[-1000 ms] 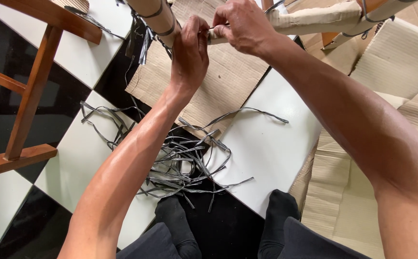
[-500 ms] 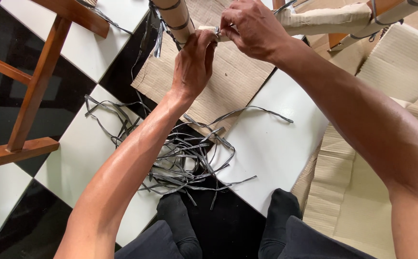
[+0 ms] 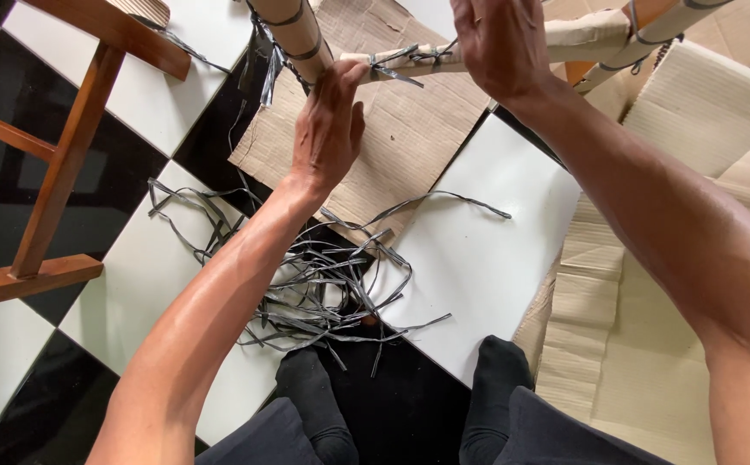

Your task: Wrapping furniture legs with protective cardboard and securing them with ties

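A furniture frame wrapped in brown cardboard stands in front of me, with a wrapped leg (image 3: pixel 293 30) and a wrapped cross rail (image 3: pixel 452 53). A grey plastic strap (image 3: pixel 396 58) is knotted around the rail near the joint. My left hand (image 3: pixel 327 120) rests with its fingertips against the rail's end by the leg, fingers stretched, gripping nothing. My right hand (image 3: pixel 500 39) hovers over the rail to the right of the knot, with its fingers apart and empty.
A bare wooden chair frame (image 3: pixel 65 155) stands at the left. A tangle of cut grey straps (image 3: pixel 323 284) lies on the black-and-white tiled floor by my socked feet (image 3: pixel 306 379). A flat cardboard sheet (image 3: pixel 401 146) lies under the frame, and corrugated cardboard (image 3: pixel 633 344) at the right.
My right hand has let go of the strap at the knot and lifted to the right with its fingers spread. My left hand has slid down slightly and opened against the rail.
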